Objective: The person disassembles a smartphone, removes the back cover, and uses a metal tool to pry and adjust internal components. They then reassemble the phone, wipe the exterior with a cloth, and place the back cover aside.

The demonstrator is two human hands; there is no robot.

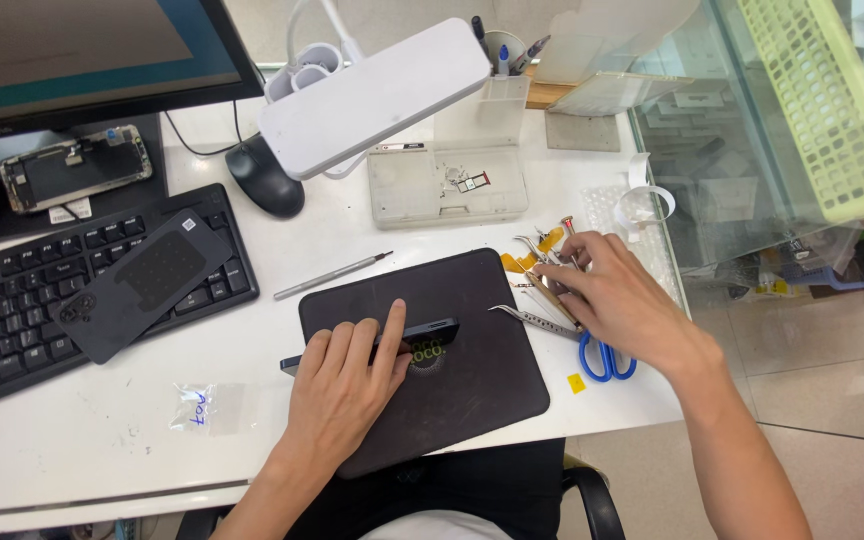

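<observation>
We are looking down at a white desk [102, 440] that is running out to its right edge beside a glass cabinet [742, 130], with tiled floor [832, 370] showing past the corner. One dark work mat [482, 380] is lying at the near edge, overhanging it slightly.

Our left hand [347, 385] is pressing down on one dark phone [430, 332] lying across the mat, fingers flat along it, index finger stretched over its upper edge. Our right hand [617, 295] is reaching into a cluster of tools [550, 262] just off the mat's right side, fingers curled loosely among them; we cannot tell whether it is gripping any. One pair of tweezers [532, 320] is pointing onto the mat, and one pair of blue-handled scissors [604, 360] is lying under that wrist.

One thin screwdriver [334, 276] is resting above the mat. One keyboard [12, 310] is sitting at the left with one dark back panel [142, 285] lying on it, one mouse [264, 178] is behind it, and one white lamp head [372, 95] is hanging over the middle. Bare desk is staying open at the front left, holding one small plastic bag [197, 408].
</observation>
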